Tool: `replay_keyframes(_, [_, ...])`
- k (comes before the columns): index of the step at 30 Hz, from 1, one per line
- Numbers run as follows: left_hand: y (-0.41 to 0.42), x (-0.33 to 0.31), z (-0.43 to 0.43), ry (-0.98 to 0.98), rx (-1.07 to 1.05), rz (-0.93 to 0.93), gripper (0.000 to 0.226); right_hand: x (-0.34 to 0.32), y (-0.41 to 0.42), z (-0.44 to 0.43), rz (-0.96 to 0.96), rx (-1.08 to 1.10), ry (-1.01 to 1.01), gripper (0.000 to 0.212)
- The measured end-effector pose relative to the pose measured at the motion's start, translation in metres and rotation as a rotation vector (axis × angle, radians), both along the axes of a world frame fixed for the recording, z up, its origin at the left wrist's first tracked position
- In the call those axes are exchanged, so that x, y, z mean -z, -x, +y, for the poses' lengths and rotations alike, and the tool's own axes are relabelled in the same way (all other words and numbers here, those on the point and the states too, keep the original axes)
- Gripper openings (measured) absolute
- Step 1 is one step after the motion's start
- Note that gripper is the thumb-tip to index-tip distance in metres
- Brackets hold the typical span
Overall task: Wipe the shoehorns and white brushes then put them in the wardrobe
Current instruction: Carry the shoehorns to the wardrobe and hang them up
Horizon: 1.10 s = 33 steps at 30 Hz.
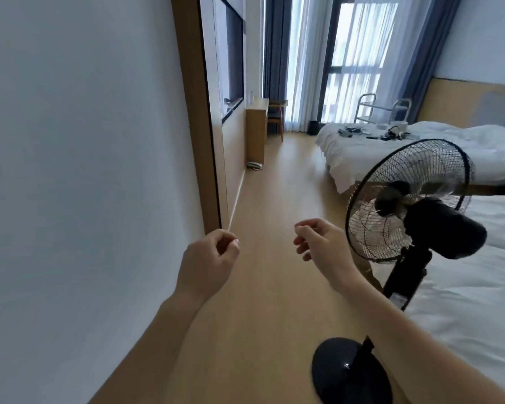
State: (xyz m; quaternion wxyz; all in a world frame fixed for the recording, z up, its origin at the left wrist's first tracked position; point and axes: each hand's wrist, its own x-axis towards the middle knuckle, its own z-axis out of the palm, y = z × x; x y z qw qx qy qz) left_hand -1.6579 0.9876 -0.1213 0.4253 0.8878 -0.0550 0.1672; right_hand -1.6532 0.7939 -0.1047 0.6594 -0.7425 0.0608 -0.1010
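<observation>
My left hand [209, 258] hangs in front of me over the wooden floor, close to the white wall, its fingers loosely curled and holding nothing. My right hand [321, 243] is raised at the same height a little to the right, fingers also loosely curled and empty. No shoehorn, white brush or wardrobe can be made out in this view. Small items lie on the far bed [370, 134], too small to identify.
A black standing fan [408, 205] with a round base [350, 371] stands at the right, close to my right arm. Two white beds [478, 281] fill the right side. A wooden desk [255, 132] and chair stand by the curtained window. A telephone [254, 165] lies on the floor.
</observation>
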Motion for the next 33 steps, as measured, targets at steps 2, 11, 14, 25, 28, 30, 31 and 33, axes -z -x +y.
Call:
replay_keyframes(2, [-0.053,-0.015,0.018,-0.002,0.016,-0.02,0.011,-0.012,-0.047,0.019,-0.014,0.002,0.006,0.014])
replay_keyframes(11, [-0.273,-0.022,0.021,-0.069,0.136,0.022,0.01,-0.005,-0.247,0.035,-0.004,0.098,0.005,0.016])
replay_keyframes(14, [-0.346,-0.022,0.011,-0.112,0.165,0.021,0.01,0.0,-0.328,0.03,-0.013,0.096,-0.067,0.017])
replay_keyframes(25, [-0.637,-0.047,-0.038,-0.002,0.112,0.066,0.008,-0.014,-0.625,-0.011,-0.029,0.083,-0.165,0.019])
replay_keyframes(28, [-0.706,-0.033,-0.057,0.034,0.138,0.099,0.007,-0.004,-0.684,-0.03,-0.007,0.109,-0.154,0.02])
replay_keyframes(30, [-0.755,-0.024,-0.071,0.061,0.165,0.103,0.008,0.001,-0.725,-0.045,-0.007,0.147,-0.134,0.02])
replay_keyframes(31, [-0.78,-0.019,-0.078,0.072,0.183,0.106,0.009,0.004,-0.746,-0.053,-0.01,0.169,-0.122,0.02])
replay_keyframes(33, [-0.832,-0.01,-0.093,0.082,0.229,0.119,0.009,0.008,-0.789,-0.067,-0.007,0.21,-0.102,0.02])
